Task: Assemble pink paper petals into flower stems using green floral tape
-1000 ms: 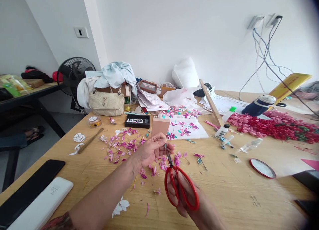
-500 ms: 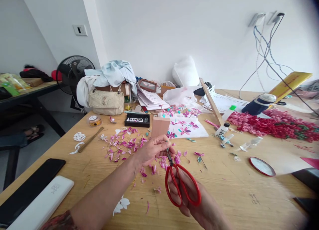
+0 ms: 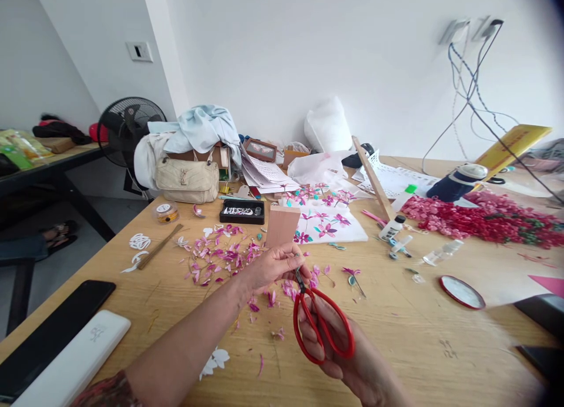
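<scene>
My right hand [image 3: 341,348] grips a pair of scissors [image 3: 339,313] with red looped handles, fingers through the loops. The dark blades point up and away, their tips at the fingers of my left hand [image 3: 282,263]. That hand is closed in a pinch; a bit of pink and green shows at its fingertips, too small to name. Pink petals [image 3: 229,254] lie scattered on the table beyond and beside my left hand. A wooden block [image 3: 282,224] stands just past it. Right of the scissors lies a pink flower on a stem [image 3: 351,273].
White padding [image 3: 343,225] carries several finished pink flowers. On the left are a white power bank [image 3: 83,354] and a black phone [image 3: 57,325]. Bottles [image 3: 392,228], a round lid [image 3: 462,292] and red-pink flower bunches [image 3: 497,219] occupy the right. A beige handbag [image 3: 187,181] sits behind.
The scissor handles have drawn slightly closer together, and the right hand's fingers have moved with them. My left hand stays almost in place. The view has shifted very slightly.
</scene>
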Tool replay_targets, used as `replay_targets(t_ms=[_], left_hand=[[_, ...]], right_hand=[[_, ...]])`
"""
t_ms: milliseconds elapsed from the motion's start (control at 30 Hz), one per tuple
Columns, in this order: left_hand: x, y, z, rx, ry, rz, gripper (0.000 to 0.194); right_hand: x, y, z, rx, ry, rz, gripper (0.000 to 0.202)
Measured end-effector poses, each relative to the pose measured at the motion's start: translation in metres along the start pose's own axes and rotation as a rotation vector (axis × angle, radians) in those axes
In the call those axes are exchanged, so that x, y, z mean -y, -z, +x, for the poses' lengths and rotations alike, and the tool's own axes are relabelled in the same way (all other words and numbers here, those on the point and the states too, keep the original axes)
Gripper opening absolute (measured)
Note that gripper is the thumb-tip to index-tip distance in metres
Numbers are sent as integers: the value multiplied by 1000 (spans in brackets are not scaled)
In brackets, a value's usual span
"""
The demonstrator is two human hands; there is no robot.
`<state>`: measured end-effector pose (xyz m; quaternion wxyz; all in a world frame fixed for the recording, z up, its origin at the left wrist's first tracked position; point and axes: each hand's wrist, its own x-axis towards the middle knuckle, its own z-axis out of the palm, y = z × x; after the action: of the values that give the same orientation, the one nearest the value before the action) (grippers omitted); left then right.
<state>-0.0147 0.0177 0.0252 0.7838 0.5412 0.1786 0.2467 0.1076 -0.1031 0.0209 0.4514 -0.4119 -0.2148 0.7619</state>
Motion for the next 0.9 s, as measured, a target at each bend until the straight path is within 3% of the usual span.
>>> replay_targets(t_ms=[467,667,900], left_hand=[[0,8,1,-51,-18,-72,27],[1,15,3,-106,-18,-58,27],[8,-3,7,-88,83,5,28]], right_hand=[[-9,10,-2,-25,34,-33,40],[-13,19,-15,-15,42,-25,39],[-8,37,-31,-34,118,21,33]])
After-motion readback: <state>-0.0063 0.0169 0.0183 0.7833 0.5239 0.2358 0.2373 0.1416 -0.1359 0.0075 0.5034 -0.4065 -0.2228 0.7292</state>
